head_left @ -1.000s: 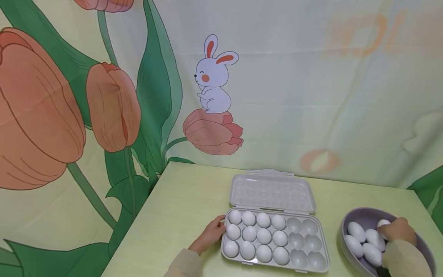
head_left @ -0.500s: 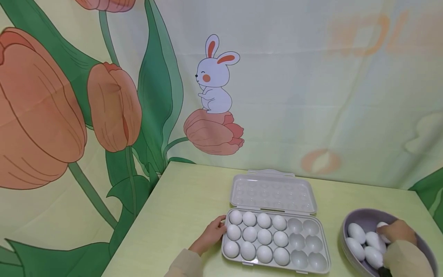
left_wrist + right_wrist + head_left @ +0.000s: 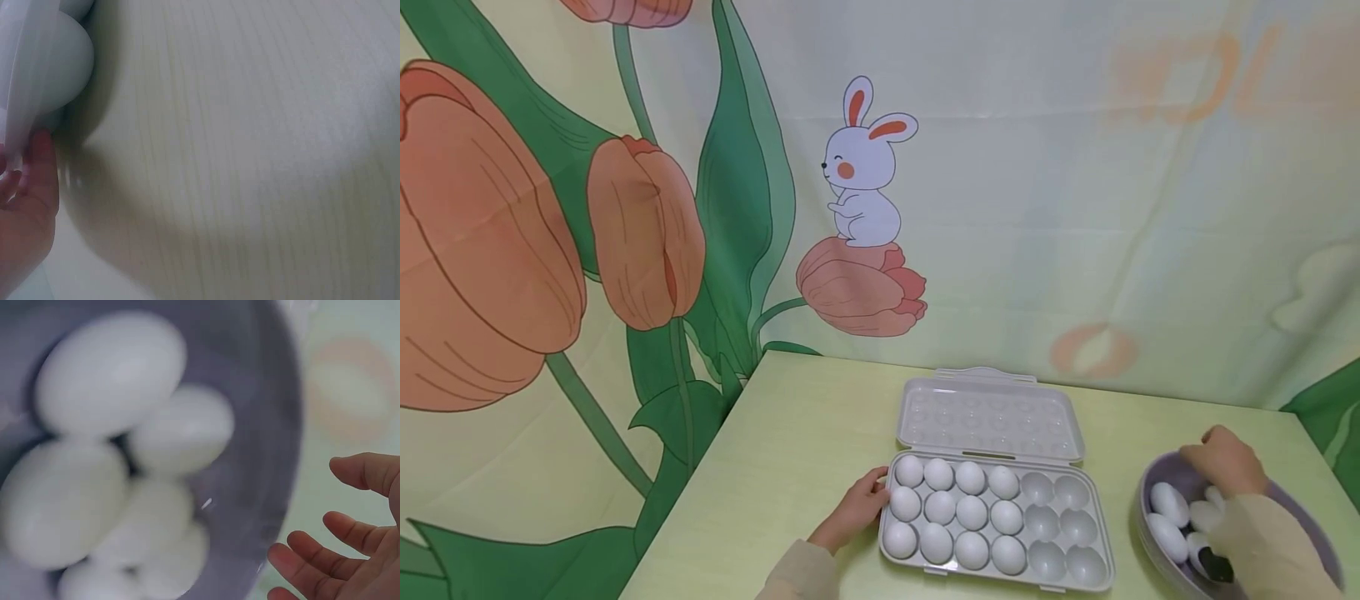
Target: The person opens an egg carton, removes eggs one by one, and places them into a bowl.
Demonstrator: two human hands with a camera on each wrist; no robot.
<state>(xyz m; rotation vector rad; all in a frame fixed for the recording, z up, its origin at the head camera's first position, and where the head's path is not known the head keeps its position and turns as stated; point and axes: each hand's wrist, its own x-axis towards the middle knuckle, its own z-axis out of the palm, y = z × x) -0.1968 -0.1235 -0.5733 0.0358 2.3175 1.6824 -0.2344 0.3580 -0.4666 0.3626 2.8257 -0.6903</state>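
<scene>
A pale plastic egg box [image 3: 1078,527] lies with its lid [image 3: 992,417] folded back. White eggs [image 3: 972,511] fill its left columns; the two right columns of cups hold none. My left hand [image 3: 857,507] grips the box's left end, thumb and fingers pinching the rim in the left wrist view. To the right stands a purple-grey bowl [image 3: 1165,471] with several white eggs [image 3: 1167,537] in it. Over the bowl's far rim hovers my right hand [image 3: 1228,462]. In the right wrist view its fingers [image 3: 359,534] are spread apart with nothing between them. My right sleeve covers some eggs.
The light wood-grain table [image 3: 805,417] carries both box and bowl. Behind it hangs a cloth backdrop [image 3: 1000,208] printed with tulips and a rabbit. A gap of table separates the box from the bowl.
My right hand has let go of an egg at the back of the bowl and risen up and left to the far rim. The left hand and the box have stayed put.
</scene>
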